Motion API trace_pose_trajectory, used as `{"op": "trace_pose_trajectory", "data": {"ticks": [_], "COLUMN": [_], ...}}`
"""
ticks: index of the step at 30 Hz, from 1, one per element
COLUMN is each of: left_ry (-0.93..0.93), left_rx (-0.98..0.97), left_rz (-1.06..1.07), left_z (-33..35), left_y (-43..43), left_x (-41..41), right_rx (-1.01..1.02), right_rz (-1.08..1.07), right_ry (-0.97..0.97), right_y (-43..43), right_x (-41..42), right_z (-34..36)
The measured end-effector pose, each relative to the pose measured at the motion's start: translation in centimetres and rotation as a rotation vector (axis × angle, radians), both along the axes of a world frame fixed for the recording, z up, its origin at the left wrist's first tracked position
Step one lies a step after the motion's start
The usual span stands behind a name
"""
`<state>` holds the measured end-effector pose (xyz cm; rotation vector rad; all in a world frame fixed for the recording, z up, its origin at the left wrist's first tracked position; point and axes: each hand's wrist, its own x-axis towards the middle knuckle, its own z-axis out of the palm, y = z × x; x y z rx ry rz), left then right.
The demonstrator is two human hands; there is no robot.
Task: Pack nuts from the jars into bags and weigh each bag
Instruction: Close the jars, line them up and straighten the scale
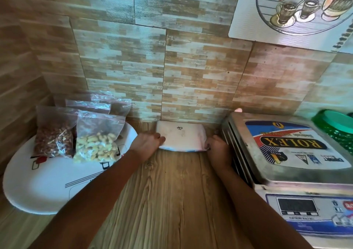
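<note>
Reaching: both hands are at the white packet [181, 137], most likely a stack of empty bags, lying flat on the wooden surface [172, 191] against the wall.
Plate [38, 191]: left of the packet, carrying filled bags; a brown-nut bag [54, 139] and a cashew bag [95, 147] stand in front, others behind.
Left hand [148, 143]: its grip is on the packet's left end, fingers curled over the edge.
Packet handling: it looks light, soft and slippery, likely to sag; holding both short ends seems wise.
Right hand [216, 149]: touching the packet's right end; whether its grip has closed I cannot tell.
Scale [286, 153]: right of the packet, pan empty, its edge close against the right hand.
Green lid [336, 122]: beyond the scale, probably a jar.
Room: open surface on the packet's near side.
</note>
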<state>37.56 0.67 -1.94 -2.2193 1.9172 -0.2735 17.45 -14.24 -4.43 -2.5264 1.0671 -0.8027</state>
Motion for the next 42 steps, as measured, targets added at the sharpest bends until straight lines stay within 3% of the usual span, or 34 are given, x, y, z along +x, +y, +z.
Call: {"op": "trace_pose_trajectory", "data": {"ticks": [5,8,11,17,21,30,42], "left_ry": [-0.327,-0.354,-0.329,-0.127,-0.098,-0.05,-0.052], "left_rx": [0.056,0.151,0.122,0.03,0.048,0.045,0.117], "left_rz": [-0.074,-0.026,0.003,-0.139,-0.156,-0.147,-0.069], "left_z": [0.1,-0.2,0.0,1.2,1.5,0.6,0.7], "left_y": [-0.4,-0.9,-0.1,0.6,-0.1,-0.6,-1.0], "left_x": [-1.3,-1.8,-2.5,-3.0,-2.7,-3.0,-3.3], "right_rx": [-0.178,-0.179,-0.111,-0.14,-0.147,-0.263,-0.127], "right_rz": [-0.007,0.002,0.039,0.113,0.131,0.113,0.146], "right_ry": [0.457,0.66,0.767,0.604,0.536,0.618,0.58], "right_y": [0.0,0.2,0.3,1.2,1.8,2.3,2.7], "right_x": [0.9,1.0,0.6,0.8,0.6,1.0,-0.2], "right_z": [1.4,2.0,2.8,3.3,2.9,3.1,2.9]}}
